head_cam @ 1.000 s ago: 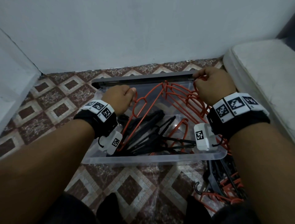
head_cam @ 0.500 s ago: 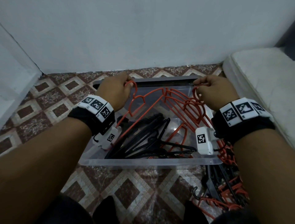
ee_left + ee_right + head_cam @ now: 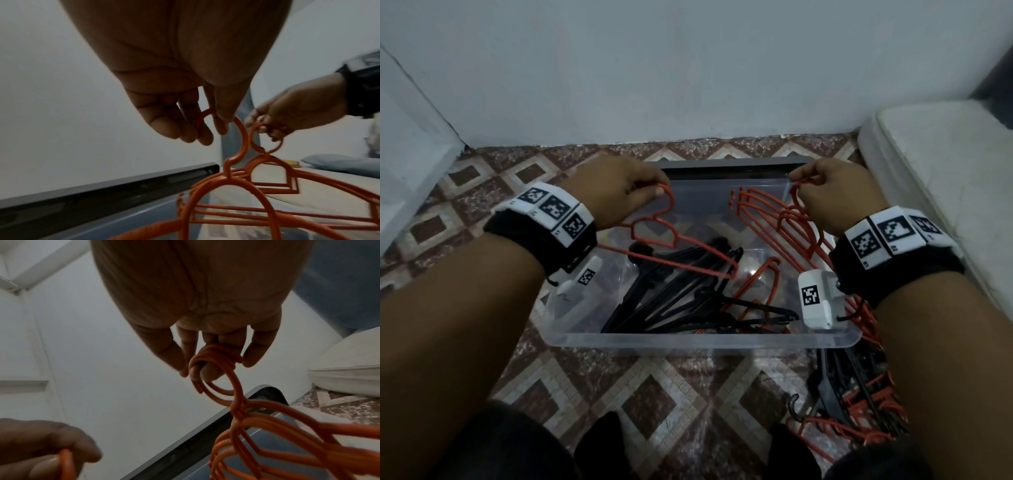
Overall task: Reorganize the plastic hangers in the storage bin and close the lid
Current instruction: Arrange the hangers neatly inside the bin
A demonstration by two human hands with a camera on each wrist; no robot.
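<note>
A: Entry, largest first. Clear storage bin point(image 3: 698, 341) sits on the patterned tile floor point(image 3: 654, 387), near the wall. Its dark lid point(image 3: 722, 164) lies just behind the far rim, so the bin is not yet closed.

B: Contents?

A: A heap of black hangers point(image 3: 674, 287) tangled across the bottom, with some orange ones under and beside them. A second loose pile of hangers point(image 3: 859, 404) lies on the floor outside the bin's near right corner.

B: Hands?

A: Left hand point(image 3: 613, 192) pinches the hook of a single orange hanger point(image 3: 671, 240), thumb and fingers point(image 3: 185, 129) curled round it, held over the bin's left half. Right hand point(image 3: 832, 195) has fingers clenched through the hooks of a bunch of orange hangers point(image 3: 784, 222), which slant down toward the bin's right side. The single one and the bunch are apart.

B: Step in hand?

A: Judged: sorting the orange hangers, one at a time, against the bunch. Well short of done.

B: Next move?

A: Probably line the single hanger up with the bunch, hook to hook and arms parallel, then lay them flat. Thin hooks snag easily; the black heap may catch the arms. The stack must sit below the rim for the lid to seat.
</note>
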